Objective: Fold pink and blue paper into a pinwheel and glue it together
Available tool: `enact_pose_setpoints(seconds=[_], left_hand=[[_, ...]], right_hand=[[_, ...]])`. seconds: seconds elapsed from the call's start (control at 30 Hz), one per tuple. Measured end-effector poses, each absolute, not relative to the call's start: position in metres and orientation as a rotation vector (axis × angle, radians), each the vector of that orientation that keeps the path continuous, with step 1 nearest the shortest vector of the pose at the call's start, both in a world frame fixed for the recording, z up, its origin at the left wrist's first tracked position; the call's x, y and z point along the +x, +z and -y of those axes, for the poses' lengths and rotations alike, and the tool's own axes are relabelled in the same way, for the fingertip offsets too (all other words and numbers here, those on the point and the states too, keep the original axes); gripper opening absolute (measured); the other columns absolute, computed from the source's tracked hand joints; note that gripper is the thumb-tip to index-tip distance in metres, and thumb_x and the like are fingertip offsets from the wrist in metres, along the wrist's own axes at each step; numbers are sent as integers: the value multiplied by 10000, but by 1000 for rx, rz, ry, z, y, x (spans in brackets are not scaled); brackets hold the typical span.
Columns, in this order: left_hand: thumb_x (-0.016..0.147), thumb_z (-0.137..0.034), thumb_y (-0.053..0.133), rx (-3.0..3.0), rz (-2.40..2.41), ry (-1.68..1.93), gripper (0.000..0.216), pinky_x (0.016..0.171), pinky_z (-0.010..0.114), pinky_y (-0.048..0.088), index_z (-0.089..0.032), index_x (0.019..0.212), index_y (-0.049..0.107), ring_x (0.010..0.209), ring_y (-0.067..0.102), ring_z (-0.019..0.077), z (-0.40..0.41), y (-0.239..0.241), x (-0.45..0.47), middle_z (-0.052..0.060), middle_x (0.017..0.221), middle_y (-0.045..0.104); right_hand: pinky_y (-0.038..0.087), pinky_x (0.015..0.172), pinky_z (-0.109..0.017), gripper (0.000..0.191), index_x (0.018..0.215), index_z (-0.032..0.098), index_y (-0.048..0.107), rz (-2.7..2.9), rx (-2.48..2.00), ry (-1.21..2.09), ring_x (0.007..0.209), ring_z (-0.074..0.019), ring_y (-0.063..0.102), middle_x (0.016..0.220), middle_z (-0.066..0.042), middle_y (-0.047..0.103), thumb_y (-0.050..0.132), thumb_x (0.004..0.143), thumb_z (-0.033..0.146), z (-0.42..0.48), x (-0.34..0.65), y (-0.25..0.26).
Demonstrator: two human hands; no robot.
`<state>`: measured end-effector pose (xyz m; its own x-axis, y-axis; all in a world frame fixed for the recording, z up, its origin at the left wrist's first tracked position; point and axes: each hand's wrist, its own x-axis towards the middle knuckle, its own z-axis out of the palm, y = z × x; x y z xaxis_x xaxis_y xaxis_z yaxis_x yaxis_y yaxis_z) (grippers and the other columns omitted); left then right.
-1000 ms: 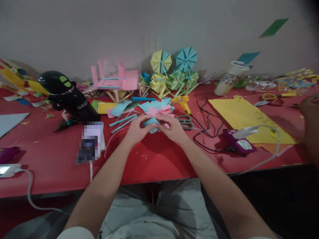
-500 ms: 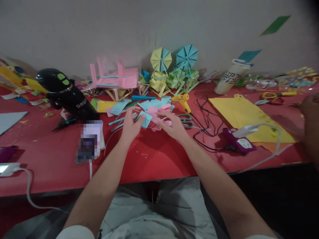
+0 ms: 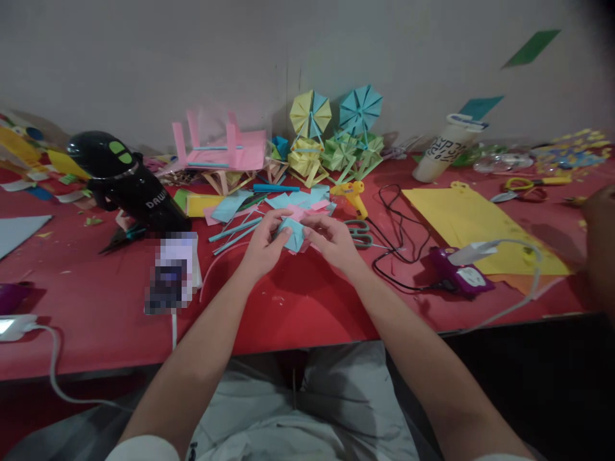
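A small folded light-blue paper piece [image 3: 293, 237] is held between my two hands, above the red tabletop. My left hand [image 3: 268, 243] grips its left side, thumb on the near face. Closed at its right side is my right hand [image 3: 332, 241], thumb and fingertips on the edge. Just behind my hands lie pink paper pieces [image 3: 296, 211] and light-blue paper scraps [image 3: 283, 201]. Rolled blue paper sticks [image 3: 235, 232] lie left of my left hand. Green-handled scissors [image 3: 360, 234] rest beside my right hand, with a yellow glue gun [image 3: 353, 197] behind them.
Folded paper models [image 3: 312, 118] and a pink paper table [image 3: 230, 150] stand by the wall. A black bottle [image 3: 139, 186] and phone [image 3: 173, 272] are left. Yellow paper [image 3: 461, 221], a purple power strip [image 3: 461, 272] and a cup [image 3: 444, 153] are right. Another person's arm [image 3: 600, 243] shows at the far right.
My left hand has moved right with the blue paper piece, and the hands are closer together. My right hand now touches the piece, which hides part of the pink paper.
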<state>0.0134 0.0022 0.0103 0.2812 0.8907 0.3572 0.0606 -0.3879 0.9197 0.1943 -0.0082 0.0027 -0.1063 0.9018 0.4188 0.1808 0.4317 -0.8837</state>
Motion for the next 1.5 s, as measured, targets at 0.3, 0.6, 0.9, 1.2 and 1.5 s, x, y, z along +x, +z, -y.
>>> enact_pose_setpoints(seconds=[0.3,0.6,0.9,1.2,1.5], left_hand=[[862,-297,598,1805,-940,1229,273,830,314,491,-201,1114,637,959,619,189,1,13,17,74,1117,674],[796,-334,689,1751,-1014,1263,321,668,270,460,-188,1076,634,742,580,147,2,12,19,37,921,660],[791,-275,681,1738,-1041,1273,339,741,296,493,-201,1119,634,857,612,175,-2,9,16,56,1005,671],[767,-253,687,1588,-1068,1308,382,589,247,431,-224,1091,486,615,533,113,-4,10,11,-37,742,561],[766,-245,663,1529,-1018,1249,411,582,251,403,-253,969,305,576,481,87,-7,6,11,-63,748,532]], right_hand=[[564,795,-353,288,990,214,693,1613,-999,775,858,-187,680,944,-52,730,624,875,470,7,195,4],[576,748,-349,314,988,213,705,1629,-1006,748,829,-192,692,930,-52,737,629,874,495,6,193,0],[564,794,-353,308,952,213,710,1628,-1095,642,822,-187,685,948,-55,744,646,864,501,7,196,-1],[516,699,-341,297,868,184,710,1578,-1316,506,737,-201,649,811,-65,721,588,851,454,-1,228,7],[492,717,-394,301,823,174,666,1396,-2083,188,732,-239,604,786,-87,670,694,681,438,-12,315,17]])
